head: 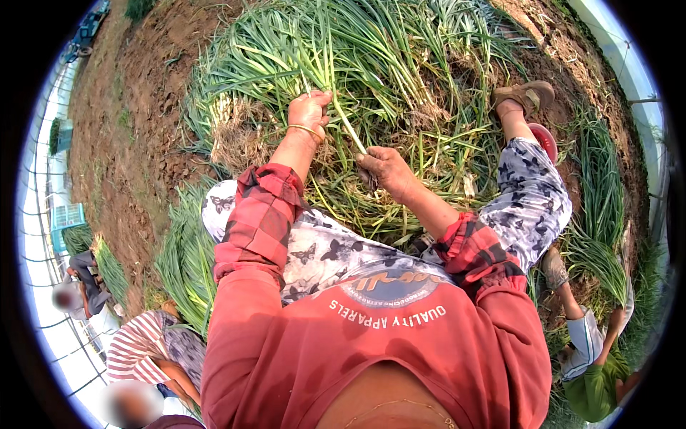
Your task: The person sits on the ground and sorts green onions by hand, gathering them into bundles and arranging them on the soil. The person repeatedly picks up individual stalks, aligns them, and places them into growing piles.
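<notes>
A single green onion stalk [347,122] runs slantwise between my hands, its pale lower stem toward me and its leaves fanning away. My left hand [310,113] pinches it at the base of the leaves, and a thin pale stem [306,86] pokes up behind the fingers. Around the root end, my right hand [387,170] is closed, with dark roots hanging below the fingers. Just beyond both hands spreads a large heap of green onions [370,59], with tangled roots [241,131] at its near left. Loose stripped leaves [348,206] cover the ground under my hands.
More green onions lie in piles at left [187,246] and right [600,171]. Bare brown soil [134,102] stretches left. A person in stripes [139,348] bends nearby; a person in green [595,386] holds leaves at right. Crates [67,217] stand far left.
</notes>
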Motion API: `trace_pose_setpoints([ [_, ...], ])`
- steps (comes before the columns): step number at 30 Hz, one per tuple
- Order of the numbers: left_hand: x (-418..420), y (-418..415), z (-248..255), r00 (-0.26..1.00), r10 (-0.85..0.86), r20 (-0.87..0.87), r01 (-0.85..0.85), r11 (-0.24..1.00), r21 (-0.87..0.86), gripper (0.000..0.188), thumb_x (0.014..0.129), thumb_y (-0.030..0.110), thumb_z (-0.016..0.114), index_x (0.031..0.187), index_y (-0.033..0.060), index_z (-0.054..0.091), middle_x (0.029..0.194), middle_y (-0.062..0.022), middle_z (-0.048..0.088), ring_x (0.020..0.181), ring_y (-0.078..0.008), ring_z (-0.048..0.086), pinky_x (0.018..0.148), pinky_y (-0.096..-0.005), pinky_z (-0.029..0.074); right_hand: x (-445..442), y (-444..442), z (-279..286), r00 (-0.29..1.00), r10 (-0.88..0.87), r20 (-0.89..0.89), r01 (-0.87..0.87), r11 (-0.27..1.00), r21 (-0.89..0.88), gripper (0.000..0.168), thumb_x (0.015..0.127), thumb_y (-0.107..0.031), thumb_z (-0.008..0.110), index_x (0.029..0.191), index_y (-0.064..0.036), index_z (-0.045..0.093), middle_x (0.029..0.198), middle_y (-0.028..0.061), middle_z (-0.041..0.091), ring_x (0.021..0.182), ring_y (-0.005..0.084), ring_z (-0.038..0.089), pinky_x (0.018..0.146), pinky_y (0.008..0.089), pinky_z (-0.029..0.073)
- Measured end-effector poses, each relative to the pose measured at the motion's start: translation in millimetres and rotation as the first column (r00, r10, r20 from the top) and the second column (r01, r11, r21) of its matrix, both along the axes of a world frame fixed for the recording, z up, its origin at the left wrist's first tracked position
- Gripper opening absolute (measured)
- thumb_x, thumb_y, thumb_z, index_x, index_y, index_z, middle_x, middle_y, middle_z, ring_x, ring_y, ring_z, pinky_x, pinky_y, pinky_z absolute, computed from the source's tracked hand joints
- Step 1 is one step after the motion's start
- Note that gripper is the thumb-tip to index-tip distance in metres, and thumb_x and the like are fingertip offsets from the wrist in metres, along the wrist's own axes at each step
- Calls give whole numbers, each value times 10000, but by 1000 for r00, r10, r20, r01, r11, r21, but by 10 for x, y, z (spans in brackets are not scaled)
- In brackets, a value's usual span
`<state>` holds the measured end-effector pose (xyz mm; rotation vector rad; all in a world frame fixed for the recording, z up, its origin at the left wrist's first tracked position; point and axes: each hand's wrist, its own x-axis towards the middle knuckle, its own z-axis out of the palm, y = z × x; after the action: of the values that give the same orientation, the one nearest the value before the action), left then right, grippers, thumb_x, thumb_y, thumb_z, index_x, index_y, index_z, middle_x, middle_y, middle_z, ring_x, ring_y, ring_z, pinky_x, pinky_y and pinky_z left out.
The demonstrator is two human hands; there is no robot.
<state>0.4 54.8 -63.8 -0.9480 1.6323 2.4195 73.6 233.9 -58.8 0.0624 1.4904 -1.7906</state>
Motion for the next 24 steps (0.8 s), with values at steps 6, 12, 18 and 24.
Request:
trace_pose_setpoints([
  [6,95,229,142,970,-229,86,209,958,197,213,919,209,415,885,24,515,756,-83,581,617,-166,572,501,-306,452,-46,54,-26,999,2,-34,-2,1000,-5,219,873,-237,498,711,-90,494,558,-59,407,464,42,315,425,199,231],
  [12,-171,-101,256,966,123,-226,-95,987,132,204,926,226,408,912,26,447,605,4,387,461,-100,335,386,-226,297,138,131,-375,886,285,-365,-154,924,349,291,871,-294,501,761,-25,521,602,81,504,560,211,479,529,342,367],
  [18,-249,-387,355,944,210,-256,-92,909,406,217,851,241,563,844,34,498,631,-12,432,489,-106,392,353,-204,259,-849,425,-623,739,249,-626,317,692,649,375,839,-392,502,864,-32,602,799,203,593,768,367,565,669,439,429],
  [24,-230,-340,311,976,112,-184,-18,894,448,453,879,383,486,543,125,327,558,-5,344,481,-122,344,345,-216,226,-1749,518,-1249,700,296,-650,496,453,741,204,791,-161,493,921,-44,599,902,171,599,836,383,561,746,440,447],
])
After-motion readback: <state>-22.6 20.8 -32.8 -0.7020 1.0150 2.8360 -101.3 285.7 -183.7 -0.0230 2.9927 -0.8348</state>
